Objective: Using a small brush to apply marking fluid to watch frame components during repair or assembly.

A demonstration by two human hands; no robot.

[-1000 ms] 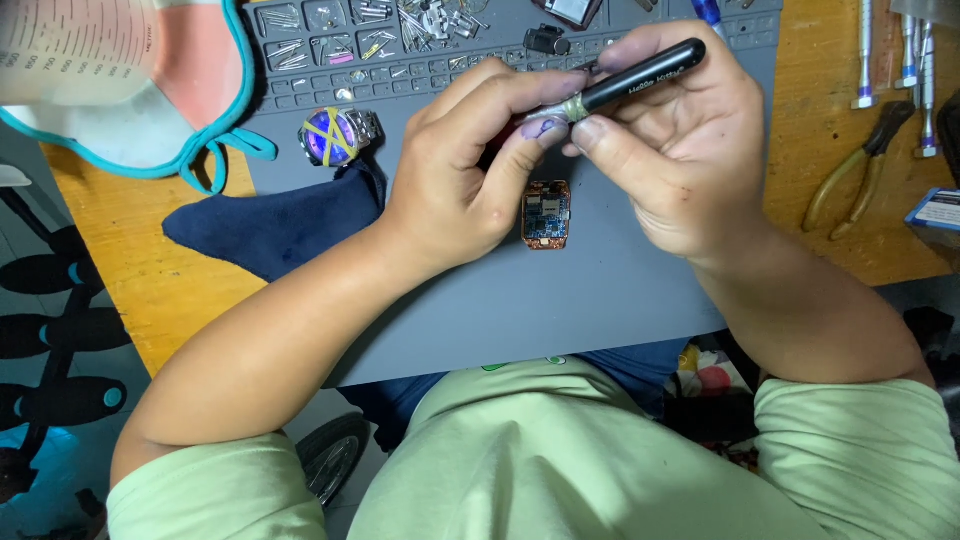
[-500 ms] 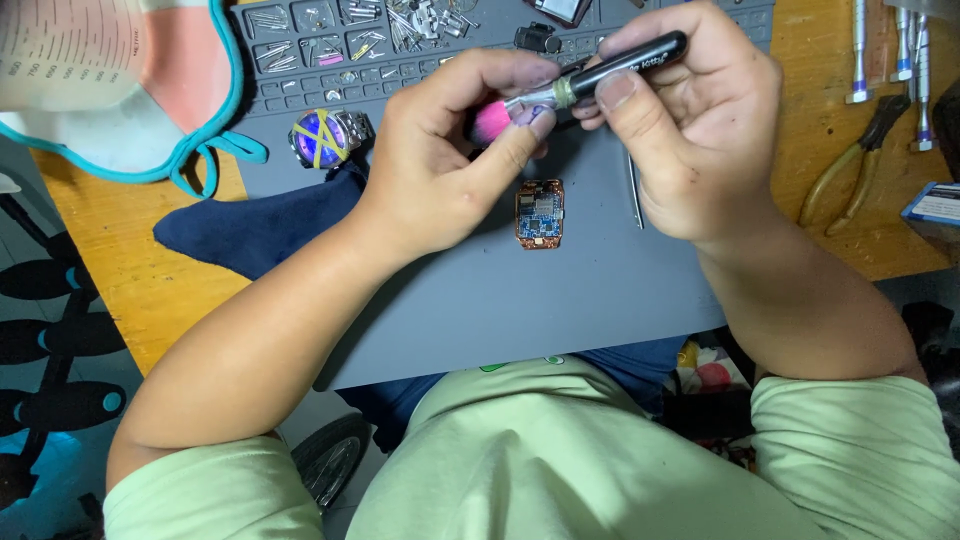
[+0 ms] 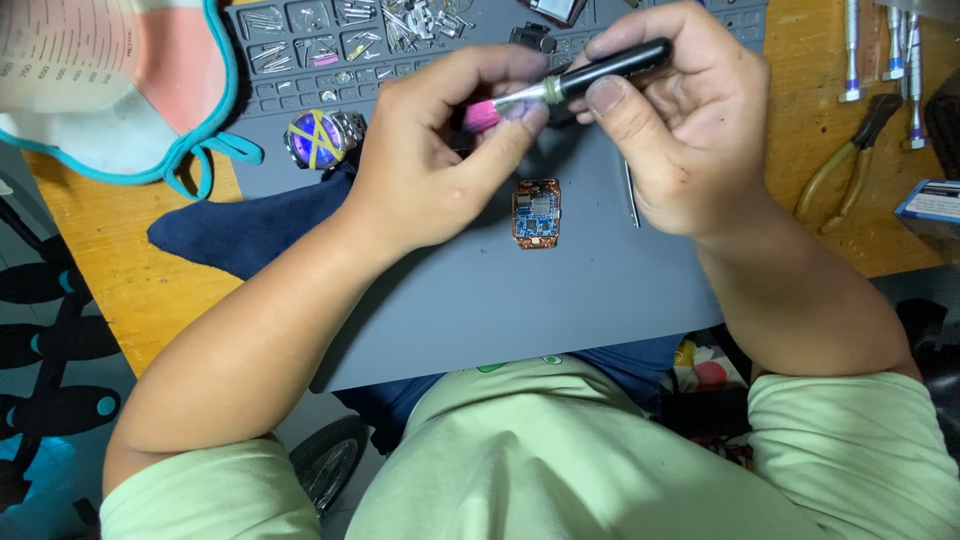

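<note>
Both hands (image 3: 690, 140) grip pink-tipped brush (image 3: 565, 88).

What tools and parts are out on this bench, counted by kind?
Brushes: 1, black handle, pink bristles, held in both hands
Circuit boards: 1
Wristwatches: 1
Pliers: 1
Screwdrivers at the right edge: 3
Total: 7

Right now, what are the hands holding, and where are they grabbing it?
The right hand grips a small brush by its black handle. The left hand pinches the pink bristle tip between its fingertips. The little circuit board lies untouched on the grey mat.
</note>
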